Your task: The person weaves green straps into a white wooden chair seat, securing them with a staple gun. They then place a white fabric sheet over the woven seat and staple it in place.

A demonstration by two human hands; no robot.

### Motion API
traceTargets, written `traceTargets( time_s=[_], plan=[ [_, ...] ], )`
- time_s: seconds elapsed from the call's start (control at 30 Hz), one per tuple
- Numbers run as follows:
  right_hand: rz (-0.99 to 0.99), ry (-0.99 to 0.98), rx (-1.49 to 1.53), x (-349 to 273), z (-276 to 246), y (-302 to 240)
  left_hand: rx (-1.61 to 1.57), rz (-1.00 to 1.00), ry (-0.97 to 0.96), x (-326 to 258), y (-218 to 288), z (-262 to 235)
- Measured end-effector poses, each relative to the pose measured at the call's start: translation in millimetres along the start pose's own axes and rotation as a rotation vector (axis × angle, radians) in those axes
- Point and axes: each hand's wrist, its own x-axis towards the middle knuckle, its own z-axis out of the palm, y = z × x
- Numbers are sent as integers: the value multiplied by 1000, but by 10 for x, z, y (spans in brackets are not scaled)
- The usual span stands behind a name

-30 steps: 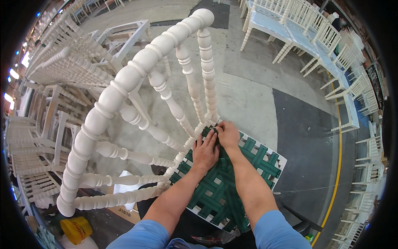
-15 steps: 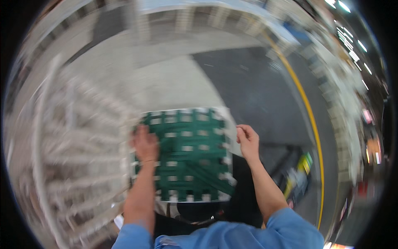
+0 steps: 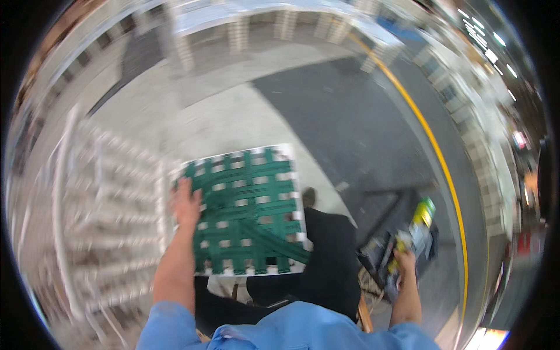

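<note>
A square white frame woven with green webbing straps (image 3: 245, 189) lies across my lap, white gaps showing between the straps. One loose-looking strap runs slantwise over its lower right part. My left hand (image 3: 186, 205) rests on the frame's left edge, its fingers apart and slightly blurred. Off to the right, my right hand (image 3: 404, 261) is down at a yellow and grey tool (image 3: 419, 224) with a green end. Its fingers appear closed round the tool's near part; the blur hides its exact kind.
On the left stands a white tubular frame with several rungs (image 3: 116, 217), close beside the webbing. Dark bag-like material (image 3: 373, 254) lies under the tool. A yellow floor line (image 3: 434, 143) curves along the right. Pale blue-topped tables (image 3: 256, 7) stand at the back.
My right hand has moved from beside the webbed frame down and right to the tool. My left hand stays at the frame's left edge. The webbed frame sits further left in view.
</note>
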Motion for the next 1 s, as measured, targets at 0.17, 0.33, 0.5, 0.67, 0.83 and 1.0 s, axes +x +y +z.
traceTargets(
  time_s=[0.17,0.33,0.5,0.67,0.83,1.0],
  plan=[
    [-211,21,59,-29,102,-144,42,11,100,-70,-17,-2],
    [-561,-60,10,-444,324,-1073,18,18,150,-83,-44,-53],
    [-765,-588,-84,-1450,1267,-2823,-105,2,117,-97,-113,-48],
    [-794,-1086,-116,-2629,3178,-3854,-260,-21,50,-106,-169,-58],
    [-624,-1193,-339,-3447,4728,-3993,-190,-11,47,-109,-207,-50],
    [-719,-1200,-432,-3624,5334,-3798,-332,-7,74,-89,-247,-29]
  ],
)
